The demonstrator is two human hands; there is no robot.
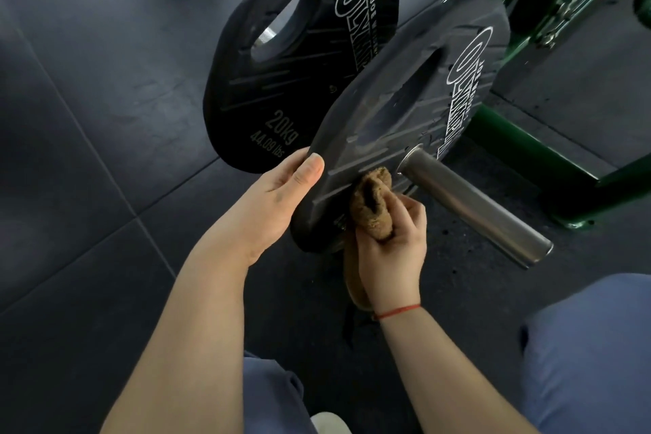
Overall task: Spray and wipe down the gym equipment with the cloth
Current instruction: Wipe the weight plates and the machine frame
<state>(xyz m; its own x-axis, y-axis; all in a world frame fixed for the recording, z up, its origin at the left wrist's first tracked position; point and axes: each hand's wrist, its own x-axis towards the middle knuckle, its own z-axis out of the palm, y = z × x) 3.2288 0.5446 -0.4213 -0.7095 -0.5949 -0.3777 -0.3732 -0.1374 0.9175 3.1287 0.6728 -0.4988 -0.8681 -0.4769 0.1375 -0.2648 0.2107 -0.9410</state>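
Now wiping: the plate (405,109), centre frame on its steel bar (475,208), has the cloth (371,204) pressed to its lower face. My right hand (391,257) curls its fingers round the bunched cloth. My left hand (278,201) grips the rim, thumb in front. Next, probably, sweep upward over the rest.

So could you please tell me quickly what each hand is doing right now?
Left hand: grips the rim of the near weight plate.
Right hand: grips the brown cloth against that plate.
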